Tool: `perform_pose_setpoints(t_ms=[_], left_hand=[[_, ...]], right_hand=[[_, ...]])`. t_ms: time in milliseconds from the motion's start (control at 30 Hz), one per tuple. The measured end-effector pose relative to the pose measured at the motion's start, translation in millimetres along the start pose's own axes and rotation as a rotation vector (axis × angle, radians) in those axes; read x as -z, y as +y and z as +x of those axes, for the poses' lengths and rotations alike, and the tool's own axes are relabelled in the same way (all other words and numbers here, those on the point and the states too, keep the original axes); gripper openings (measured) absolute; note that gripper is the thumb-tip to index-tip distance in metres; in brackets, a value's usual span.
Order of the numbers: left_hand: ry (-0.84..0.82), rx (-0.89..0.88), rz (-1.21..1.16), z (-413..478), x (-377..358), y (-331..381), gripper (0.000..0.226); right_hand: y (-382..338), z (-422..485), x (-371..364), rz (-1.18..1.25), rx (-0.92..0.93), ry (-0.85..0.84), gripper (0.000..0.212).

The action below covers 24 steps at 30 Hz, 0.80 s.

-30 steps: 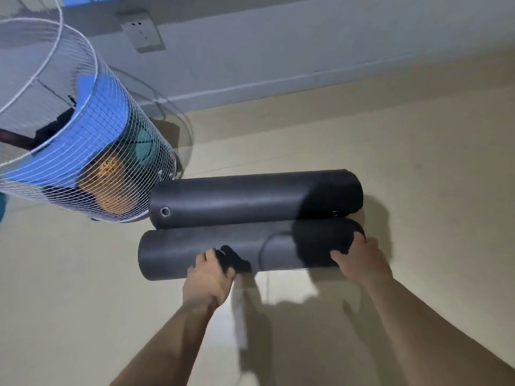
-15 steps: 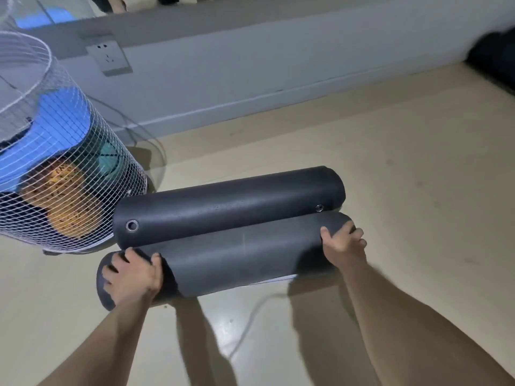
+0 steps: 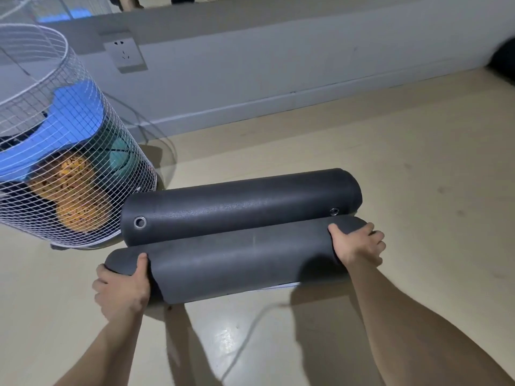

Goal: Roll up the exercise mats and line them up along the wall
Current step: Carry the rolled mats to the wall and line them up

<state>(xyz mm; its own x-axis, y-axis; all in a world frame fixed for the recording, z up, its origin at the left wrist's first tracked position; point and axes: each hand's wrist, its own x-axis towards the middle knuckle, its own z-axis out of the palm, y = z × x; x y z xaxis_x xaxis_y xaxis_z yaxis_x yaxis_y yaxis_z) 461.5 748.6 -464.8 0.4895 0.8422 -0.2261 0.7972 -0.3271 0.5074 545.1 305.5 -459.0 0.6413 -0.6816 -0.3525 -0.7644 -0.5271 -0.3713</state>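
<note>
Standing right behind them: two bare forearms reach down over a shiny beige floor point(image 3: 418, 168). The left grip point(image 3: 122, 288) is clamped round the left end of the nearer rolled mat point(image 3: 237, 260), thumb over the top and fingers curled round the end. The right grip point(image 3: 356, 246) is clenched on the same mat's right end, fingers hooked over the top.

That nearer mat is a dark grey roll lying crosswise in front of the person. Its outer flap looks a bit loose along the front lower edge. I honestly can't tell if it's resting on the floor or held just off it. There's a pale sliver poking out under it on the right, no idea what that is.

Pressed up against its far side is the second rolled mat point(image 3: 239, 204). It's the same dark grey, rolled tight, lying parallel on the floor, with a metal eyelet point(image 3: 140, 222) near its left end and another near the right.

The second mat's left end sits just beside the base of a tall white wire basket point(image 3: 33, 65). Inside that there's a blue foam piece point(image 3: 75, 112), an orange ball point(image 3: 69, 196) and something teal point(image 3: 119, 160).

Beyond the rolls is a strip of bare floor, so neither one touches the grey wall point(image 3: 250, 65), though they run roughly along it. A white socket point(image 3: 125, 54) sits on the wall above the basket, and something dark point(image 3: 504, 62) is cut off at the far right edge.
</note>
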Motion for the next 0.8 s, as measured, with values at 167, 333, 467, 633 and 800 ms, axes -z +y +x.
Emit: perform_pose_setpoints(t_ms=[167,333,467,633,800], left_hand=[[0.055,-0.006,0.067,-7.0,-4.9,2.2,0.110],[0.044,-0.026,0.122,-1.6,-7.2,2.3,0.118],[0.035,-0.006,0.146,0.3,-6.9,0.4,0.119],[0.051,0.136,0.031,-34.2,-24.0,4.3,0.110],[-0.204,0.538,-0.467,-89.7,-44.7,2.7,0.126]], right_hand=[[4.1,-10.0,-0.3,0.008,-0.005,0.070,0.093],[13.3,-19.6,-15.2,0.047,0.038,0.144,0.086],[8.3,-27.5,-30.3,0.006,0.128,0.241,0.077],[-16.6,-67.5,-70.8,-0.252,0.780,0.407,0.043],[-60.2,-107.0,-66.9,-0.599,1.076,-0.204,0.117]])
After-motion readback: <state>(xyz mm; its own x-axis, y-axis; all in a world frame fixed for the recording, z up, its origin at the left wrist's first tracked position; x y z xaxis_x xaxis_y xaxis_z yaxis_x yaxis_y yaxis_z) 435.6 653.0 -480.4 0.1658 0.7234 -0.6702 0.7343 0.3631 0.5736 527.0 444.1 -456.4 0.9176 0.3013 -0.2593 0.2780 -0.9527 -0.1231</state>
